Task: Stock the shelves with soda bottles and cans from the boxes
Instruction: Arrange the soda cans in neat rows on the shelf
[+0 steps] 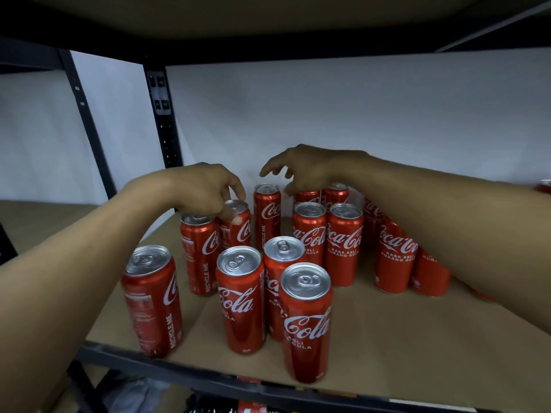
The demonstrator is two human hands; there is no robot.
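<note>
The front can stands upright at the near edge of the shelf, a slim red aluminium cylinder with a dull silver lid and pull tab, its long axis vertical. Its side reads "Coca-Cola" in white script, with "GULA" below. The shelf board is matte brown fibreboard, edged by a black steel rail.

Behind and to both sides of the front can stand more cans of the same make, all upright, loosely clustered (several touch their neighbours). Those behind it to the right show "RASA ASLI KURANG GULA"; those to its left carry "RECYCLE ME" running up the side.

The hands are apart. Behind the front can and to its left, the left hand grips the held can from above, fingers curled over the rim and thumb pressed on the red wall. Straight behind the front can, the right hand hovers over the rearmost cans with fingers loosely spread, holding nothing; whether it touches a lid, I cannot tell.

A perforated black upright rises behind and left of the front can, against a white wall.
</note>
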